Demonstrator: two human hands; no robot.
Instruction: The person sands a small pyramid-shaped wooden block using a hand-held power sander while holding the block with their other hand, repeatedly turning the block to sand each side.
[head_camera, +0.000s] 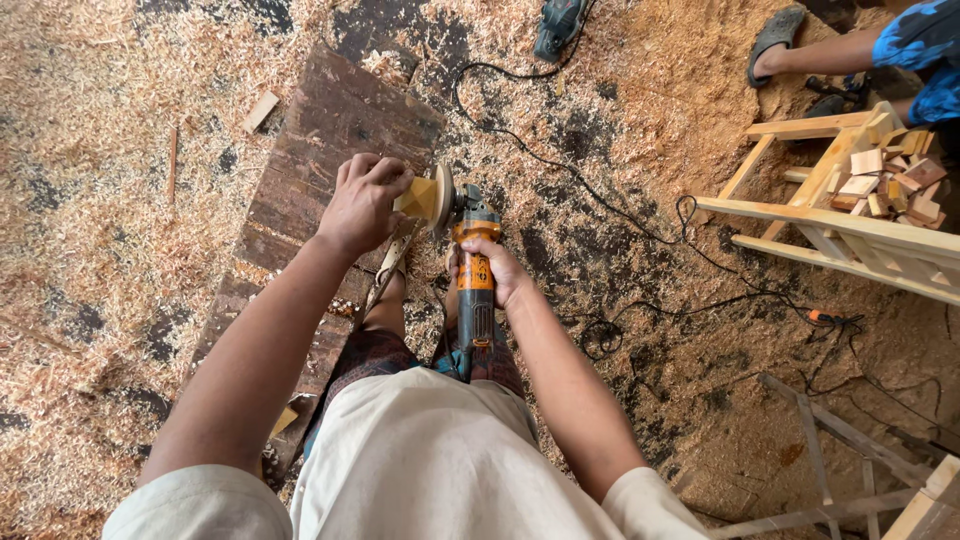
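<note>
Fingers of left hand (362, 200) pinch a wood block (417, 197) against the grinder (474, 275) — right hand (495, 270) fingers wrapped round it.

Worker above shaving-strewn floor (90, 150), tool held at centre.
Left hand (362, 203) presses wood block (416, 197) against grinder (473, 262) disc; right hand (496, 270) grips its body. Plank (320, 150) lies beneath, left. Frame (850, 215) with offcuts (895, 180) stands right.
</note>
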